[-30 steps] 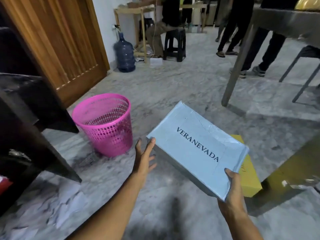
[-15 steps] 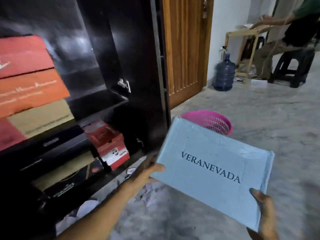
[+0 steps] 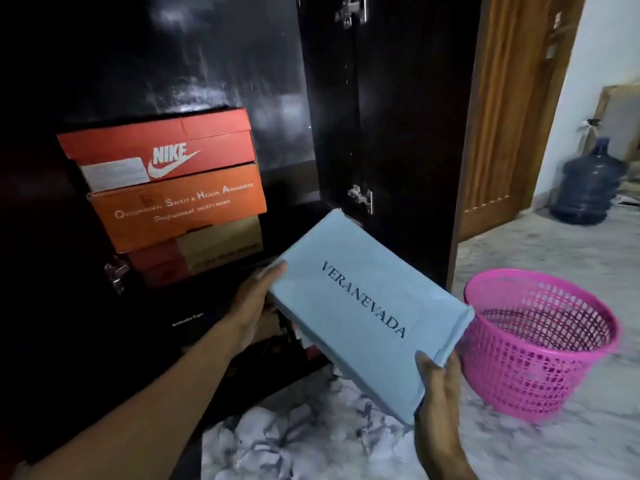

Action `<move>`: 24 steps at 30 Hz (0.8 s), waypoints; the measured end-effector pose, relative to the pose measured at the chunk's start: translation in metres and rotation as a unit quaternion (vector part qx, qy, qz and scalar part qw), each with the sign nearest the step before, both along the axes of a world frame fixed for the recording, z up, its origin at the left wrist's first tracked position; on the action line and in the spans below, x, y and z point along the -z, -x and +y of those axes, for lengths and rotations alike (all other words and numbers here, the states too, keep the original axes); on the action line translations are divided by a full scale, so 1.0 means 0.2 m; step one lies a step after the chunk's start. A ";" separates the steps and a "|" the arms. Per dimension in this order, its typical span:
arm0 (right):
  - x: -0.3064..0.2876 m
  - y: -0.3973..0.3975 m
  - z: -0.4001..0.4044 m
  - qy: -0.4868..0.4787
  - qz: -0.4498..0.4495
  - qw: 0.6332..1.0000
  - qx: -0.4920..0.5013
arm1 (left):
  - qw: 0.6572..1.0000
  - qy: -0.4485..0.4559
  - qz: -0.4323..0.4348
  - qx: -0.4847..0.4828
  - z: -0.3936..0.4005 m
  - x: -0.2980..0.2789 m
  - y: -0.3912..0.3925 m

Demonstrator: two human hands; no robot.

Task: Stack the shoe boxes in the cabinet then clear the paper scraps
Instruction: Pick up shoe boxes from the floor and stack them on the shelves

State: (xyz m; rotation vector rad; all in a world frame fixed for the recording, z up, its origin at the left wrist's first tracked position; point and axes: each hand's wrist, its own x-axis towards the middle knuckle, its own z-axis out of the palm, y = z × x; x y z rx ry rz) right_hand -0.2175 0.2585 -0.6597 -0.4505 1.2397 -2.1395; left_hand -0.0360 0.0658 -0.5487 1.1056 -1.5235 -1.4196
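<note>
Closer now — blue box (image 3: 367, 306) nears dark cabinet (image 3: 381, 116).

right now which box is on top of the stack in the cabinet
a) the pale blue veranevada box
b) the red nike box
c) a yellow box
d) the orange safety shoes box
b: the red Nike box sits at the top of the stack, directly on the orange safety shoes box, while the pale blue Veranevada box is held outside the cabinet between the left hand and the right hand.
</note>
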 end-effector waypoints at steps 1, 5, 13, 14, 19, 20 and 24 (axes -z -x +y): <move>-0.01 -0.03 -0.08 -0.020 -0.011 1.000 0.017 | 0.999 0.031 -0.002 -0.027 -0.08 0.00 0.04; -0.05 -0.10 -0.45 -0.044 -0.105 0.991 0.070 | 0.960 0.227 -0.100 -0.132 -0.27 0.01 0.20; -0.22 -0.04 -1.09 -0.116 -0.087 0.989 0.012 | 0.811 0.519 -0.259 0.075 -0.44 0.07 0.37; -0.24 -0.02 -1.15 -0.127 -0.079 0.989 0.005 | 0.792 0.539 -0.277 0.071 -0.49 0.09 0.38; -0.34 0.07 -1.38 -0.187 -0.038 0.981 -0.044 | 0.745 0.575 -0.335 0.053 -0.74 0.06 0.42; -0.36 0.10 -1.43 -0.198 -0.025 0.978 -0.053 | 0.740 0.575 -0.345 0.049 -0.78 0.04 0.43; -0.44 0.15 -1.57 -0.231 0.054 0.964 -0.117 | 0.719 0.542 -0.435 0.015 -0.92 -0.05 0.48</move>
